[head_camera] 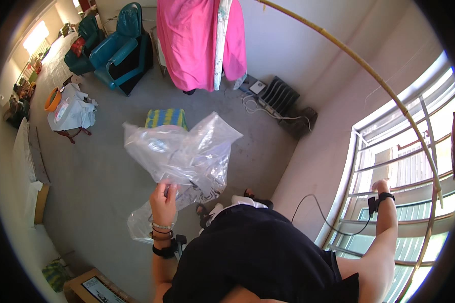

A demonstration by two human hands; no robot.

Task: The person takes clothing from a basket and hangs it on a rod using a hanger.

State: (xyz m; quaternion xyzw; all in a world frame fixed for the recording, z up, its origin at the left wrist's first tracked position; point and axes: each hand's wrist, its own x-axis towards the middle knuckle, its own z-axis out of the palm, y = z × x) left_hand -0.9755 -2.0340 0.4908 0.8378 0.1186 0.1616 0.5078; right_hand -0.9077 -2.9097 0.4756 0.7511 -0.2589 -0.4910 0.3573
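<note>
My left hand (163, 202) grips a large clear plastic bag (189, 151) by its edge, fingers and thumb pinched on the film. Most of the crumpled film spreads out in front of the hand, and a loose end hangs below beside the wrist. Reaching out to the side, my right hand (381, 185) is at the metal window bars (375, 166). Glare and the small size of its fingers hide whether it grips a bar or only rests there. Behind the bars is a bright window (409, 151).
A bamboo pole (349, 53) slants across the window side. Ahead are a pink cloth (189, 41), a black heater (278, 94) with a white cord, and a blue-yellow checked box (167, 117). Teal armchairs (117, 53), a covered stool (74, 110) and a cardboard box (94, 284) stand leftward.
</note>
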